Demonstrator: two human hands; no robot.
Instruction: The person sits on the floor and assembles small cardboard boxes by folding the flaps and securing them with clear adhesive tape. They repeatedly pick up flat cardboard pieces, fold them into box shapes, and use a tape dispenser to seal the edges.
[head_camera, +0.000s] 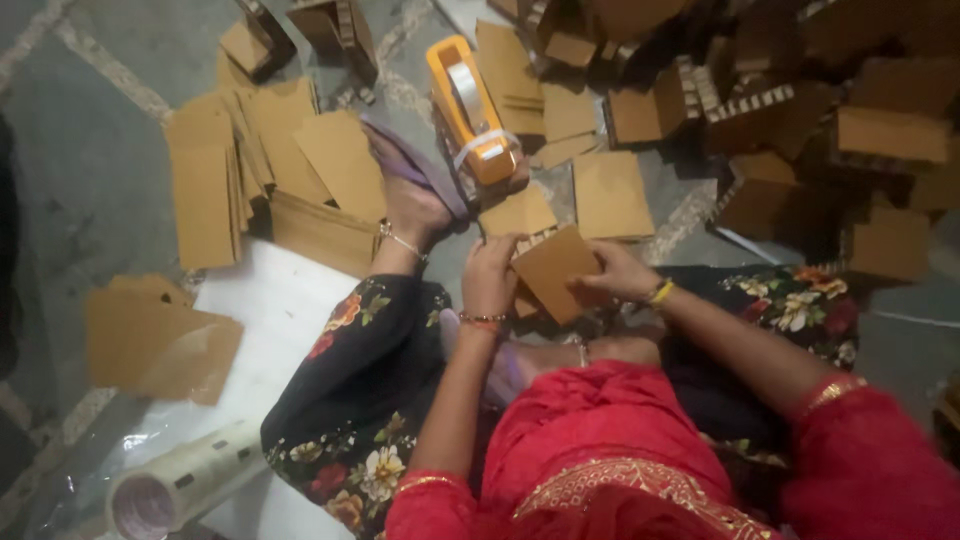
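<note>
Both hands meet on a small brown cardboard piece (556, 272) above the lap: left hand (490, 275) fingers closed on its left edge, right hand (615, 272) gripping its right edge. An orange tape dispenser (470, 110) lies just beyond on the floor (90, 150), amid cardboard stacks (250, 170).

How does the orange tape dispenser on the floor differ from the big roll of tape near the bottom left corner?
The orange tape dispenser is bright orange with a handle frame; the roll of tape is a bare pale cylinder. The dispenser lies among the cardboard pieces ahead of the hands; the roll lies apart on the white sheet. The dispenser looks smaller than the roll. Neither is held by a hand.
</note>
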